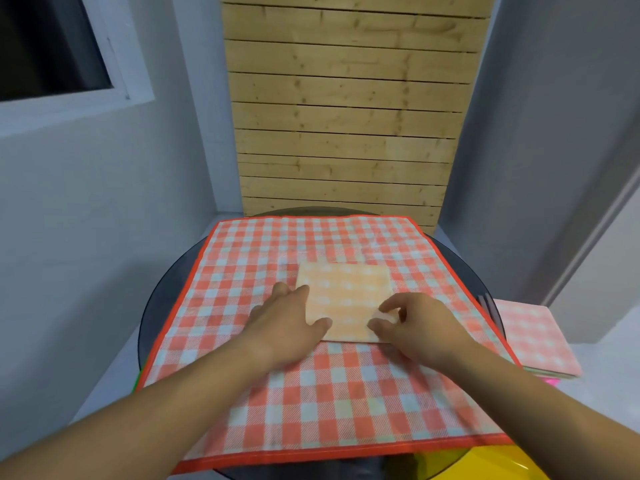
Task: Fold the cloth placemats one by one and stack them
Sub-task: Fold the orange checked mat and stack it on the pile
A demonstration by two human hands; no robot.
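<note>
A folded pale orange checked placemat (346,292) lies in the middle of a large red-and-white checked placemat (311,375) spread flat over the round table. My left hand (287,323) rests flat on the folded mat's left edge, fingers spread. My right hand (412,323) pinches the folded mat's near right corner between thumb and fingers. At the right, beside the table, lies a stack of folded placemats (533,337) with a pink checked one on top.
The round dark glass table (166,292) shows around the spread mat. A wooden slatted panel (346,116) stands behind it, between grey walls. A yellow object (478,462) shows under the table's near right edge. A window (52,46) is at upper left.
</note>
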